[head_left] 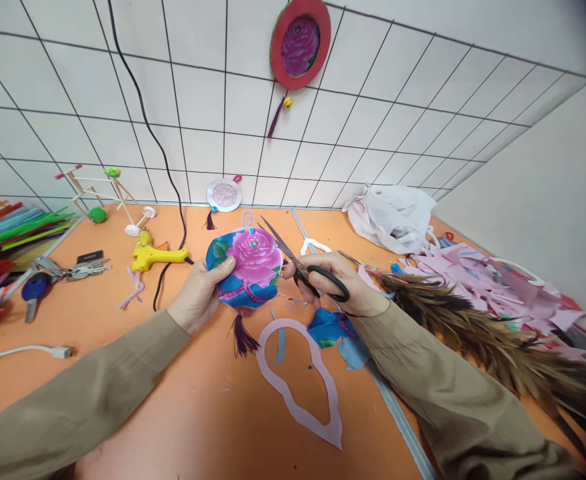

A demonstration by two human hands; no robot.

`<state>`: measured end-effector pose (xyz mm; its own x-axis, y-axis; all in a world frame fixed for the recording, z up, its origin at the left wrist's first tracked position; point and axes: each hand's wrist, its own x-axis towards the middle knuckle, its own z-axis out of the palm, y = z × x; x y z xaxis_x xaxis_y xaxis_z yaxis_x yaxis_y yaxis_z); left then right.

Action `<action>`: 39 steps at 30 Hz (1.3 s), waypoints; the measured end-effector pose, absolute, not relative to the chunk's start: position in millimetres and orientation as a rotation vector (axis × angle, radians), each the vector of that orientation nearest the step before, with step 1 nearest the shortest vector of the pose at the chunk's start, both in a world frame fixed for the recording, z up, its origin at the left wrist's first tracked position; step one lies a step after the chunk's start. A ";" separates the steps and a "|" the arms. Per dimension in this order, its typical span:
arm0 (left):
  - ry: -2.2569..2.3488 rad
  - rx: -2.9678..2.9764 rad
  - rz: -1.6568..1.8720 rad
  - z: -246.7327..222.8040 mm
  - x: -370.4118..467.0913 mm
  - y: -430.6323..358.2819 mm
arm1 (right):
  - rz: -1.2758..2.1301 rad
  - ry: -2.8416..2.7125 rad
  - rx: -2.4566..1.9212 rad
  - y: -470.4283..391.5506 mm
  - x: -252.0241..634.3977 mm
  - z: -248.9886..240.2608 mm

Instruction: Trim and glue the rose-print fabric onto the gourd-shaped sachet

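White gridded wall behind, orange table (213, 413) below, and craft clutter all over it. Front and centre, the left hand (200, 293) is closed around the edge of a flower-print fabric ornament (247, 267), thumb pressed on its face, lifting it just off the table; a dark purple tassel (243, 339) dangles from its lower end. Just right of the ornament, the right hand (345, 283) grips black-handled scissors (303, 265), fingers through the loops, blades parted and angled up across the ornament's right edge, touching or very nearly so — hard to call.

Below the ornament lies a pale pink cut-out outline (300, 393), flat on the table, with blue fabric scraps (335, 333) just beside it under the right wrist. Left of the ornament sits a yellow glue gun (155, 255), its black cord running up the wall, and further left a bunch of keys (60, 275) and a stack of coloured pipe cleaners (15, 227). Right of the ornament, a spray of brown feathers (473, 327), a heap of pink paper offcuts (493, 280) and a white plastic bag (393, 217). High above the ornament, a red round hanging decoration (300, 43) is on the wall.
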<state>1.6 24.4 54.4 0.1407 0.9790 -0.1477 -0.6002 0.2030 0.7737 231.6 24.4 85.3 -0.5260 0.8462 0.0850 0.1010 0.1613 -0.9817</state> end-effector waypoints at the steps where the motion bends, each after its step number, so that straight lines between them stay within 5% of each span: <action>1: 0.745 0.632 1.257 54.2 1.7 24.4 | 1.421 -1.775 -0.907 24.4 231.7 85.1; 39: 0.774 0.742 1.247 52.6 -6.8 31.9 | 1.465 -1.806 -0.927 23.3 234.3 89.3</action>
<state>-6.8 31.9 52.6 0.1454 0.9841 -0.1019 -0.5279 0.1643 0.8332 234.3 23.3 89.3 -0.5559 0.8303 0.0389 0.1330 0.1350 -0.9819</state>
